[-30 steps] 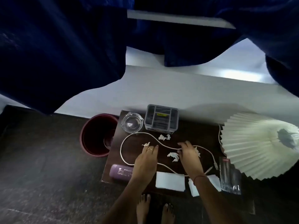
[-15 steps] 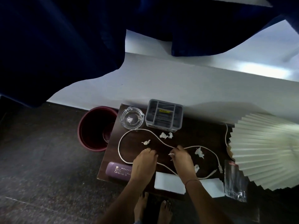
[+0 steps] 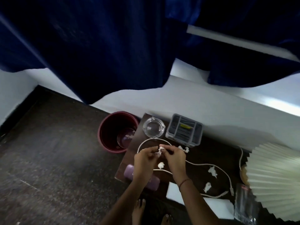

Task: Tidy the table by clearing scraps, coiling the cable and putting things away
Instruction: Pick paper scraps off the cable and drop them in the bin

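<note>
Both hands, left hand (image 3: 143, 161) and right hand (image 3: 174, 157), pinch one paper scrap (image 3: 159, 151) between curled fingertips (another scrap (image 3: 161, 165) lies below).

A heavy dark blue curtain (image 3: 97, 54) fills the top of my view, its hem hanging over a white wall (image 3: 186, 101). Behind it, upper right, I can make out a white ledge (image 3: 235, 39), blurred. A bright patch of light (image 3: 276, 103) sits on the wall at far right; the rest of the room is dim. The floor (image 3: 56, 151) is dark and speckled, meeting the wall at a corner on the left. A small dark wooden table (image 3: 211, 153) stands against the wall, with a pale pleated shade (image 3: 272, 176) at its right end.
</note>
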